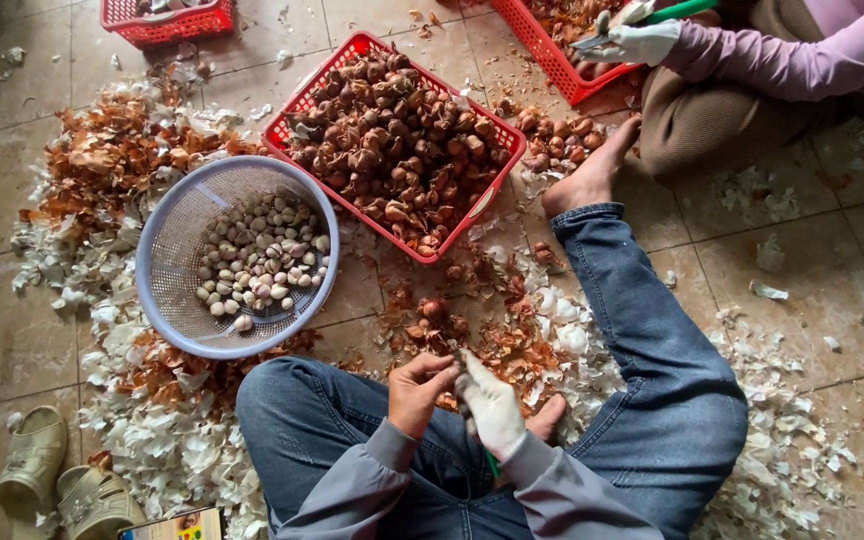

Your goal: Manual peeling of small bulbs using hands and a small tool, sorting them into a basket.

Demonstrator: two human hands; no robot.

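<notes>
The work looks well under way but far from done: the lavender colander holds only a shallow layer of peeled pale cloves, while the red basket beside it is heaped with unpeeled brown bulbs. The left hand, bare, pinches a small piece at its fingertips, and the gloved right hand closes its grip on a green-handled tool that is mostly hidden, both above the lap. Papery skins litter the floor around the crossed legs, sandals lie at the left, and another person's gloved hand works at a second red basket beyond.
</notes>
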